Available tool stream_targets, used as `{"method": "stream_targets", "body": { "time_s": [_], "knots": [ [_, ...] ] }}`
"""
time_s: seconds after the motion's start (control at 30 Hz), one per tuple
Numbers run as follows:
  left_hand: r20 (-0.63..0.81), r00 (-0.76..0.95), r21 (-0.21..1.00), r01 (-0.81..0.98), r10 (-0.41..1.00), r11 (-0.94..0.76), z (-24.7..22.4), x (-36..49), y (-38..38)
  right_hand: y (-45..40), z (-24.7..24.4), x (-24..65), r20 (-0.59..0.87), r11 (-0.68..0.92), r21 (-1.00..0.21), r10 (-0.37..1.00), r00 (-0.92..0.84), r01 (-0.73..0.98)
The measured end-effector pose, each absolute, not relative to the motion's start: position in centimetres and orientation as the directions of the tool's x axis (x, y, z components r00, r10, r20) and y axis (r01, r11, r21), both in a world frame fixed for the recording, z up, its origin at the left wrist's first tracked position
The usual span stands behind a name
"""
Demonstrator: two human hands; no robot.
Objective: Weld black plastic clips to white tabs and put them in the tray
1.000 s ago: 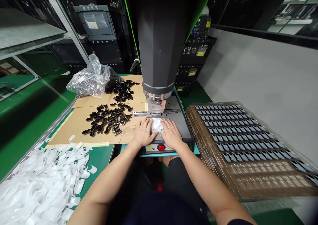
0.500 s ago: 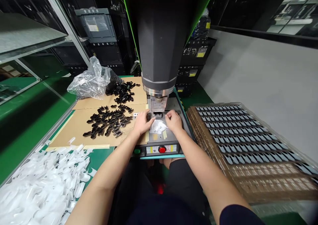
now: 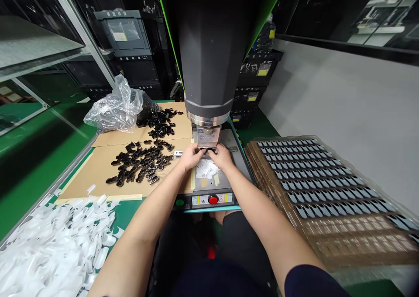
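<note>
Both hands meet at the fixture under the head of a bench press [image 3: 209,70]. My left hand [image 3: 190,156] reaches in from the left, fingers curled and thumb on the dark piece [image 3: 209,150] set in the fixture. From the right, my right hand [image 3: 221,157] bends its fingers and thumb onto the same piece. The hands hide most of it, so its shape is unclear. Just above the fingertips is the press's clear labelled block [image 3: 208,136]. Small white plastic pieces [image 3: 207,169] lie on the grey press base [image 3: 225,181] before my hands.
Left are black clip-like parts [image 3: 140,161] on cardboard [image 3: 88,177], a plastic bag [image 3: 114,107] and a heap of white pieces [image 3: 59,244]. On the right, stacked trays [image 3: 360,227] hold rows of dark and grey parts. A red button [image 3: 213,199] sits on the press front.
Both hands have moved inward towards each other. The fingers and thumbs now cover the dark piece in the fixture, which showed between them before.
</note>
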State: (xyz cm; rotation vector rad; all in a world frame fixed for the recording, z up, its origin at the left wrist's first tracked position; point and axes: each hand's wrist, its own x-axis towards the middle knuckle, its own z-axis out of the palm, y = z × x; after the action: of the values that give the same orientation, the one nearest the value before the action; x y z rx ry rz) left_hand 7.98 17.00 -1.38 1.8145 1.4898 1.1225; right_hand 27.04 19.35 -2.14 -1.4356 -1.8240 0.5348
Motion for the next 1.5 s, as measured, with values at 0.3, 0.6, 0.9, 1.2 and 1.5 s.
{"method": "stream_targets", "body": {
  "time_s": [0.3, 0.6, 0.9, 1.2, 1.5],
  "knots": [
    [0.066, 0.005, 0.984, -0.168, 0.998, -0.064, -4.2, 11.5, 4.3, 7.0, -3.6, 28.3, 0.243, 0.247, -0.967, 0.968, -0.059, 0.06],
    [0.004, -0.042, 0.912, -0.41, 0.999, -0.021, -4.6, 14.0, -1.2, 0.4, -4.6, 29.0, 0.196, 0.196, -0.981, 0.98, -0.021, 0.006],
    [0.03, -0.01, 0.916, -0.4, 0.999, -0.032, -4.3, 14.0, -1.7, -1.0, -3.8, 29.3, 0.216, 0.216, -0.976, 0.976, -0.006, -0.016],
    [0.016, 0.011, 0.91, -0.414, 1.0, -0.01, -3.9, 14.0, -1.9, -1.3, -3.4, 29.3, 0.214, 0.214, -0.976, 0.977, -0.003, -0.037],
    [-0.001, 0.024, 0.906, -0.423, 1.0, 0.011, -3.1, 14.0, -2.2, -1.8, -3.2, 29.5, 0.191, 0.191, -0.98, 0.982, -0.003, -0.063]
  ]
}}
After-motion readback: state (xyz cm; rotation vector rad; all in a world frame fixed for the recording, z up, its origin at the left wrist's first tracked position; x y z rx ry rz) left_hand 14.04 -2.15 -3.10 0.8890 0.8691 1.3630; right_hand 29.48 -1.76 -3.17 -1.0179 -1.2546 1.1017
